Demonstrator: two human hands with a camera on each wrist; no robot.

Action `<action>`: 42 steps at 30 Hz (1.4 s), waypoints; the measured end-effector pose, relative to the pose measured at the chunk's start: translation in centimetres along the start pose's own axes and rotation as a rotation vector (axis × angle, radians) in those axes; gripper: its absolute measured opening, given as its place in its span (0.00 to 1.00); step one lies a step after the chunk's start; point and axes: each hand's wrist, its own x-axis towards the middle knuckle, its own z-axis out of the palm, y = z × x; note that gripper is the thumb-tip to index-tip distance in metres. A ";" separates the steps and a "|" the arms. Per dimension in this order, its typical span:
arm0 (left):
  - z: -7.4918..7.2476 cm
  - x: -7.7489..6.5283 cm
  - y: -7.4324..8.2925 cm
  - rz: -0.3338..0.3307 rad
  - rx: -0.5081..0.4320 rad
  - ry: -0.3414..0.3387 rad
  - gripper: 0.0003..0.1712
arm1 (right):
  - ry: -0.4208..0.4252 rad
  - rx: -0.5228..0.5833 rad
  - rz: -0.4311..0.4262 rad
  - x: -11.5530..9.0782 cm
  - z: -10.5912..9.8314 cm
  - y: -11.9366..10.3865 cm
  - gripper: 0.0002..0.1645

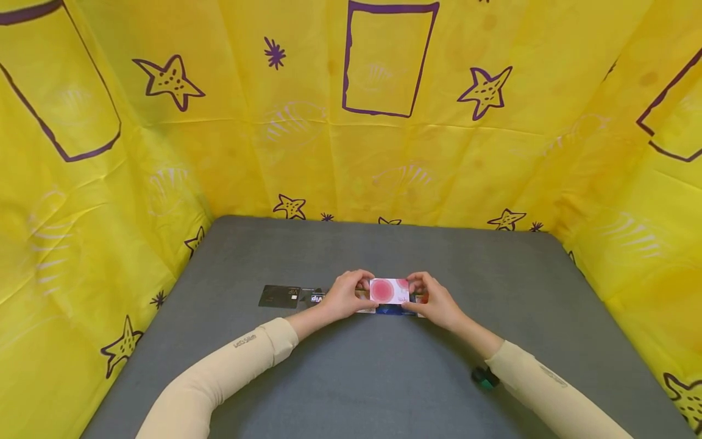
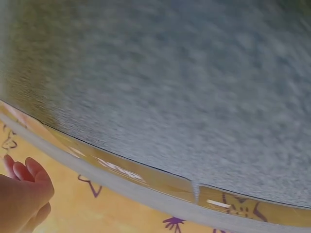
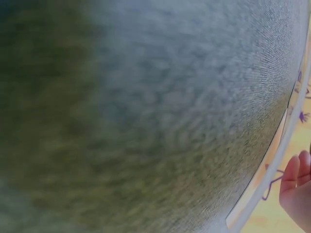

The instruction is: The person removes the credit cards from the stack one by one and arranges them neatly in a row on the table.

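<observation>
Between both hands, a white card with pink circles (image 1: 388, 291) is held up by its two short sides in the head view. My left hand (image 1: 347, 295) pinches its left side, and my right hand (image 1: 437, 303) pinches its right side. Beneath and behind the held card lies a row of cards, partly covered by the hands. A black VIP card (image 1: 280, 296) is at the row's left end, beside a dark Vip card (image 1: 314, 297). A dark blue card (image 1: 389, 310) shows below the held one. The wrist views show only parts of the left hand (image 2: 26, 196) and right hand (image 3: 297, 191).
A grey table surface (image 1: 351, 378) spreads around the cards. Yellow cloth (image 1: 329, 158) with purple star drawings stands behind and on both sides. A dark band-like device (image 1: 485, 378) is at the right forearm's sleeve.
</observation>
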 end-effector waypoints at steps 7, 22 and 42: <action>0.7 -0.3 0.8 0.016 0.015 -0.016 0.30 | -0.030 0.053 0.040 -1.2 -0.5 0.3 0.34; 2.0 -0.5 3.1 -0.007 0.115 -0.054 0.30 | -0.058 0.081 0.023 -3.1 -2.1 1.2 0.31; 4.4 2.1 5.6 0.021 0.180 -0.120 0.30 | -0.107 0.062 0.091 -4.6 -5.9 3.0 0.31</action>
